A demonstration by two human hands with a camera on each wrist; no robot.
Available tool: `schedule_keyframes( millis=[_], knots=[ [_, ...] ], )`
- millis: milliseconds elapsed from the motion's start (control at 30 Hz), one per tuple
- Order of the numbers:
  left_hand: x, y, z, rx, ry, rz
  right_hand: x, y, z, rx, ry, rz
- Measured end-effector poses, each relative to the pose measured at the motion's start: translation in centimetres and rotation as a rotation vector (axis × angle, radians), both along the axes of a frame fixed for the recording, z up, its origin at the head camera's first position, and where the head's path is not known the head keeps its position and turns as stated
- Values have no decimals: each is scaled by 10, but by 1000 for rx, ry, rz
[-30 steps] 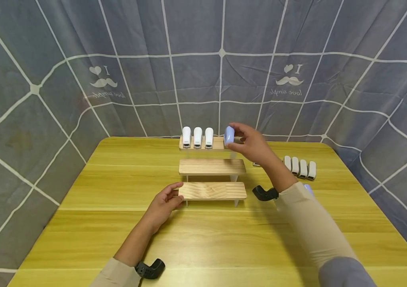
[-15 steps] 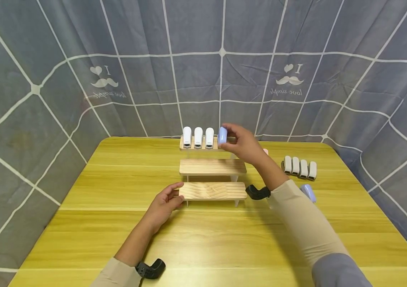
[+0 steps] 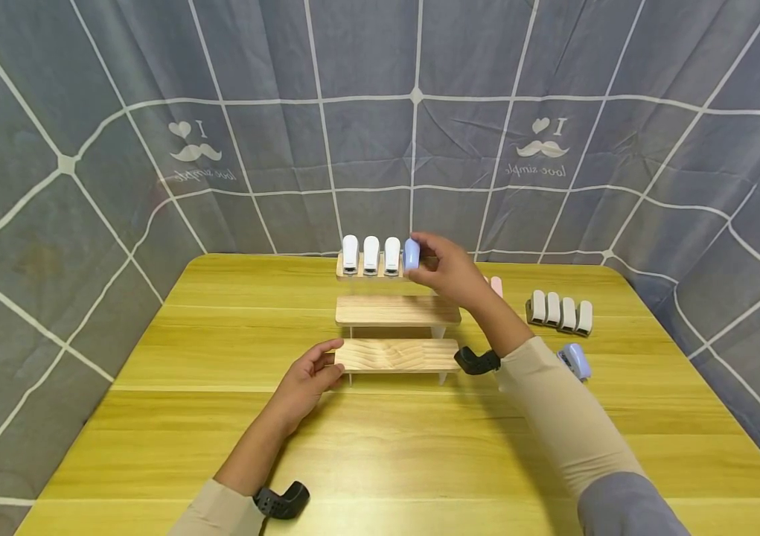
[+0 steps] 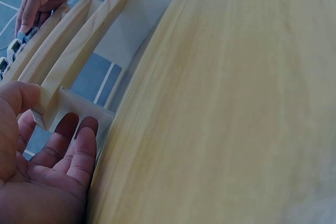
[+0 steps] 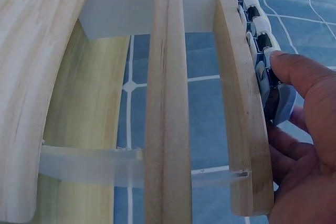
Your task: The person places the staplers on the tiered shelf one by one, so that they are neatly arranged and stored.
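Observation:
A three-step wooden display stand (image 3: 397, 356) with clear side supports stands on the table. My left hand (image 3: 307, 385) holds the left end of its lowest step; in the left wrist view the thumb (image 4: 21, 97) lies against the board's end and the fingers are below it. On the top step, my right hand (image 3: 449, 272) pinches a light-blue stapler (image 3: 411, 254) between thumb and fingers. It stands upright at the right of a row of white staplers (image 3: 371, 255). The right wrist view shows the blue stapler (image 5: 286, 103) on the top board, partly behind the thumb.
Several white staplers (image 3: 553, 308) stand in a row on the table at the right. Nearer lies another light-blue stapler (image 3: 577, 360). Something pink (image 3: 496, 286) shows partly behind the right forearm. A grey grid-patterned curtain (image 3: 380, 149) surrounds the table's back and sides.
My right hand has slid the blue stapler leftward along the top step, up close to the white ones. The forearm has uncovered the other blue stapler and the pink item. My left hand stays put.

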State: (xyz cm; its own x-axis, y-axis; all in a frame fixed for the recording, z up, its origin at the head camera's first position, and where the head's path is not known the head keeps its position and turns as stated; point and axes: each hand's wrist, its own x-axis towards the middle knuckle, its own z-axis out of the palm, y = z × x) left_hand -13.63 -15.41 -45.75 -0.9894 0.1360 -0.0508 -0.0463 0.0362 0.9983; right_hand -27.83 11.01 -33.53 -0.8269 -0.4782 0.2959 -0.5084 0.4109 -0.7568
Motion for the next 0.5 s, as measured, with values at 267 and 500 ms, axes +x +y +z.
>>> schedule_keyframes(
  millis=[267,500],
  knots=[
    [-1,0,0,2,-1,-7,0,-1,1,-7,-9,3],
    [-1,-1,0,2,1,-10,-1,-2,2,-1,-21,12]
  ],
)
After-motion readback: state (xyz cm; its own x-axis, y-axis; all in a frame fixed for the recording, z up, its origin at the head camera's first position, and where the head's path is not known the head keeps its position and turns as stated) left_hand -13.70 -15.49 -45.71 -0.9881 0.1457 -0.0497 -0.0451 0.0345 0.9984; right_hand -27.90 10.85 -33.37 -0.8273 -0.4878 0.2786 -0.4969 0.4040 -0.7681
